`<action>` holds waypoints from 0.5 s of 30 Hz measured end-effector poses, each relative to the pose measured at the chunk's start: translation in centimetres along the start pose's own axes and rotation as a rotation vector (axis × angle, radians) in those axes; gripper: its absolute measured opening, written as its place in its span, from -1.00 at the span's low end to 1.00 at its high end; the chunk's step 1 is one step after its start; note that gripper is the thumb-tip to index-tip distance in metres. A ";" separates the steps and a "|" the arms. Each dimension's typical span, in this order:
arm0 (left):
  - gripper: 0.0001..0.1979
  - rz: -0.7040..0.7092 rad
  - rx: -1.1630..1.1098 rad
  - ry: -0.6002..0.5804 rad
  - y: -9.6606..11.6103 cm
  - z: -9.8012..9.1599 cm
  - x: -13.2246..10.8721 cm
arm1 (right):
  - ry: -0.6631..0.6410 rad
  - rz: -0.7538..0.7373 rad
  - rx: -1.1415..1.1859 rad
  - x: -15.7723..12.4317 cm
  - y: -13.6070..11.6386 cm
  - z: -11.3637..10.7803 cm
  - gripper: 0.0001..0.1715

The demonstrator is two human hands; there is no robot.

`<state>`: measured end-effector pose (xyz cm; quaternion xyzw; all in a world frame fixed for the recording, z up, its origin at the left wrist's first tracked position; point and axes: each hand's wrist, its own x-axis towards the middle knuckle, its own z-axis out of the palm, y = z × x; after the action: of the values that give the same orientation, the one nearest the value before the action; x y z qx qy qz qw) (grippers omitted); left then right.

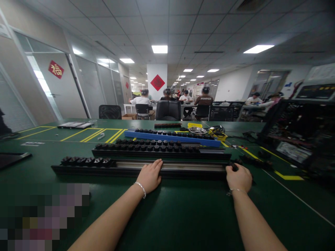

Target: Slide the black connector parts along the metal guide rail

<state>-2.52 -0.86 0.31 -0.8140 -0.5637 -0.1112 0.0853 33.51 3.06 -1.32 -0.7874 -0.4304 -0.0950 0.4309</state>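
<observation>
A long black rail (188, 167) lies across the green table (183, 216) in front of me, with several small black parts (86, 161) slotted in at its left end. My left hand (150, 175) lies flat on the rail's near edge, fingers stretched out. My right hand (238, 177) is closed at the rail's right end, fingers pinched on a small black part (233, 167). Behind it lies a second black rail (211, 152) filled with black parts, and further back a blue rail (172, 137) with more.
A metal bowl (197, 130) and cables sit behind the blue rail. A dark open machine case (300, 136) stands at the right. Yellow tape lines mark the table. Flat dark trays lie at the far left. Several people sit at tables beyond black chairs.
</observation>
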 end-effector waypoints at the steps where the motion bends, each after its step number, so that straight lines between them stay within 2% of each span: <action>1: -0.38 -0.001 0.000 -0.001 0.0 0.0 0.0 | -0.004 0.009 0.002 0.1 0.1 0.0 -0.51; 15: -0.38 0.006 -0.004 0.004 -0.1 0.1 0.0 | -0.026 0.026 0.013 1.0 0.9 -0.4 -0.52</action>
<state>-2.56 -0.80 0.23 -0.8155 -0.5611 -0.1137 0.0853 34.92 3.14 -1.14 -0.7915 -0.4262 -0.0762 0.4314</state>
